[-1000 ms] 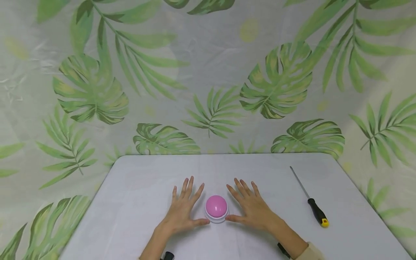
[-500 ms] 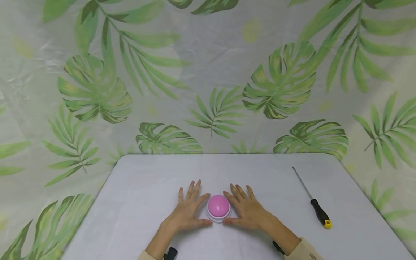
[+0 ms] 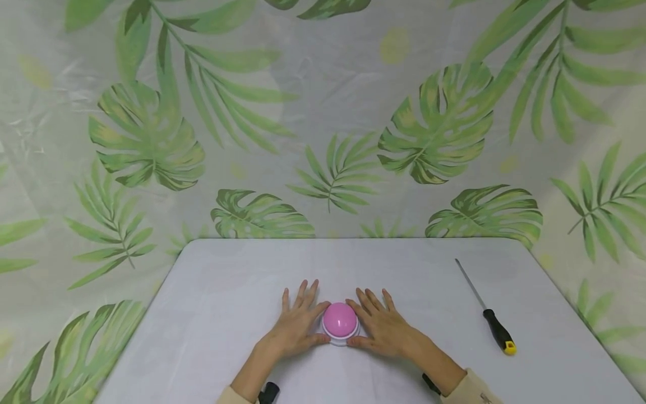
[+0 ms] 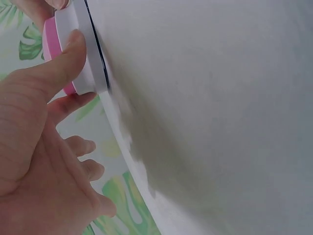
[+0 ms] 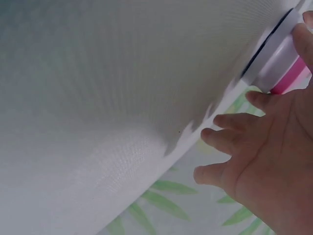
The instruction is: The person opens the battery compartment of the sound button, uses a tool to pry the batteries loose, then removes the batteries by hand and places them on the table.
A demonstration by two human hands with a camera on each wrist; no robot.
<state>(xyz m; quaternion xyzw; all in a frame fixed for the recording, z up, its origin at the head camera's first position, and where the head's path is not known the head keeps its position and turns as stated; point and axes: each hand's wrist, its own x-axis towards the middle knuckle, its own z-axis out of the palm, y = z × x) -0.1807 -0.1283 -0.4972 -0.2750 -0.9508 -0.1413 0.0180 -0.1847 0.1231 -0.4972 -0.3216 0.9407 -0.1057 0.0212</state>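
Observation:
A round push button (image 3: 340,318) with a glossy pink dome and white base sits on the white table, between my two hands. My left hand (image 3: 296,330) holds it from the left. In the left wrist view the thumb (image 4: 73,54) lies on the white side of the base, with the index finger at its far edge. My right hand (image 3: 383,330) holds the opposite side, thumb at the near rim and index finger by the dome. In the right wrist view the button (image 5: 274,63) is partly cut off by the frame edge. The other fingers of both hands are spread.
A screwdriver (image 3: 497,331) with a black and yellow handle lies to the right on the white table (image 3: 227,269). Behind the table's far edge hangs a leaf-patterned cloth (image 3: 333,112). Black camera parts (image 3: 269,393) show beneath the wrists.
Both hands have moved inward from either side, and their thumbs and index fingers now meet the button's base. The button and screwdriver stay in place on the table.

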